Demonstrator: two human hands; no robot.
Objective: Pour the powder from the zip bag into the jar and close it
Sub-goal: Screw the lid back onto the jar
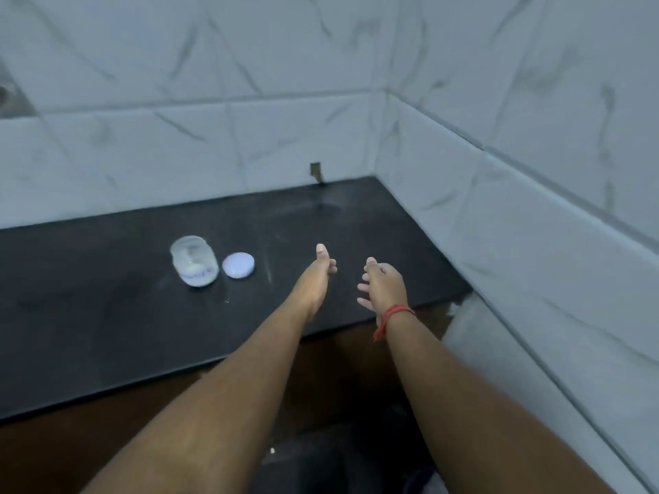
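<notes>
- The left hand (321,270) has its thumb up and fingers loosely curled, holding nothing; the right hand (383,285), with a red thread (394,313) at the wrist, has its fingers spread and is also empty.
- Both hover above the black counter (107,315), palms facing each other, near its front edge.
- The jar (194,262) stands upright, open, to the left of both hands, with a little white powder at the bottom.
- Its white lid (238,265) lies flat just beside it, on the side toward the hands.
- The left hand is nearer to both, so I judge it suited to reach them.
- No zip bag is in view; motion blur softens the jar's markings.
</notes>
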